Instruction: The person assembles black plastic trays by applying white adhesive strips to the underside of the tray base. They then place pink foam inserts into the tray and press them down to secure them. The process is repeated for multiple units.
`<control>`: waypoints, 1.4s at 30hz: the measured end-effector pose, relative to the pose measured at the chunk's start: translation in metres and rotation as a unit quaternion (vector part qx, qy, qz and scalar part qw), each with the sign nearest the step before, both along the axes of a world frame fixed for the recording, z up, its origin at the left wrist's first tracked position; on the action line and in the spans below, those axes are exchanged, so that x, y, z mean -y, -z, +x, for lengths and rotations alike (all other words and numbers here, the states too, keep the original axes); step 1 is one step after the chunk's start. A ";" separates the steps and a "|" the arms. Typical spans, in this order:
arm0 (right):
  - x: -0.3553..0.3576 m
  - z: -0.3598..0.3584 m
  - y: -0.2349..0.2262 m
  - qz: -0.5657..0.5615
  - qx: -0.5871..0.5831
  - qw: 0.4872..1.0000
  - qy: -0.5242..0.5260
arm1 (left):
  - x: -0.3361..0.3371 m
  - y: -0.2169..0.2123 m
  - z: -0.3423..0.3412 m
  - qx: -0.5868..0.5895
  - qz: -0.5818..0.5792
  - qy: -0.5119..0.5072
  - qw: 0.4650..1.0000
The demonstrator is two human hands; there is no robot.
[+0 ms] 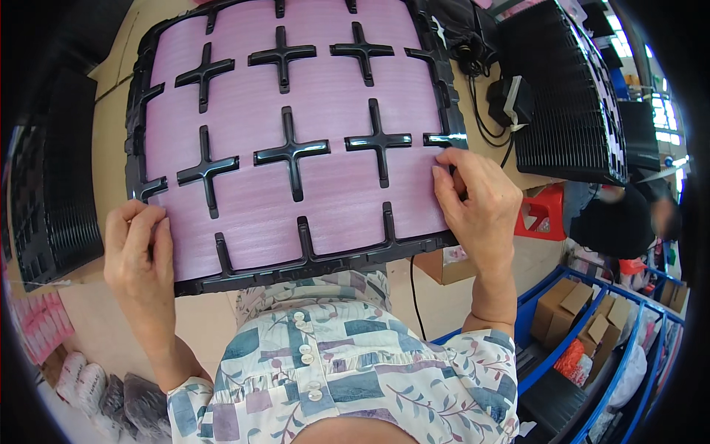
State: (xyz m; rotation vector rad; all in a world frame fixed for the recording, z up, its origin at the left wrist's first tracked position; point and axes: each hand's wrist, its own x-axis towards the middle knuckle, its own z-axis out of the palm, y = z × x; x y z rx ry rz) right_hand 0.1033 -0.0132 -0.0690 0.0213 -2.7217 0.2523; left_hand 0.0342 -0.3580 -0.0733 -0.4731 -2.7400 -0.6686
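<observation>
A black plastic tray [325,264] with raised cross-shaped ribs lies before me. Pink foam sheet [340,214] fills it, with the black crosses [291,153] standing up through slots. My left hand [138,240] is closed at the near left corner, thumb and fingers pinched at the sheet's left edge. On the opposite side my right hand [477,203] is also closed, its fingertips pinching the sheet's right edge just inside the tray rim. Both hands cover parts of the tray's side rims.
Stacks of black trays stand at the left [63,177] and right [562,96]. A black power adapter [510,101] with cables lies at the right. Past the table are a red stool [543,214], a blue rack [543,362] with cardboard boxes, and another person [617,222].
</observation>
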 end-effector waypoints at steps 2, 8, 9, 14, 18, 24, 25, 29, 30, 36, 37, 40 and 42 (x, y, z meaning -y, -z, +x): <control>0.001 0.001 -0.002 0.049 0.001 0.999 -0.008 | -0.002 -0.001 0.002 -0.040 -0.065 0.004 0.997; 0.000 0.006 -0.033 0.122 0.041 0.980 -0.155 | -0.004 -0.017 0.007 -0.110 -0.162 0.063 0.979; -0.001 0.015 -0.031 0.105 0.075 0.977 -0.169 | 0.002 -0.016 0.010 -0.059 -0.117 0.081 0.988; -0.012 0.028 -0.014 0.103 0.111 0.969 -0.195 | 0.014 -0.013 0.016 -0.001 -0.096 0.142 0.985; -0.024 0.033 -0.002 0.057 0.116 0.969 -0.211 | 0.022 -0.015 0.018 0.008 -0.095 0.168 0.981; -0.031 0.032 -0.001 0.039 0.100 0.968 -0.226 | 0.035 -0.013 0.022 -0.028 -0.171 0.171 0.970; -0.030 0.032 -0.003 0.032 0.099 0.969 -0.226 | 0.036 -0.014 0.022 -0.024 -0.169 0.164 0.971; -0.027 0.033 -0.001 0.088 0.063 0.970 -0.218 | 0.029 -0.008 0.022 -0.030 -0.097 0.204 0.974; -0.027 0.035 0.000 0.110 0.053 0.970 -0.212 | 0.029 -0.006 0.023 -0.027 -0.110 0.202 0.973; -0.032 0.029 -0.002 -0.043 0.071 0.970 -0.227 | 0.032 -0.011 0.025 -0.040 -0.163 0.184 0.968; -0.036 0.030 0.001 -0.039 0.069 0.971 -0.226 | 0.032 -0.010 0.024 -0.040 -0.160 0.180 0.970; -0.039 0.029 0.000 -0.037 0.049 0.971 -0.230 | 0.033 -0.014 0.020 -0.027 -0.162 0.179 0.970; -0.042 0.024 -0.006 -0.025 0.035 0.969 -0.242 | 0.030 -0.018 0.012 -0.040 -0.144 0.197 0.969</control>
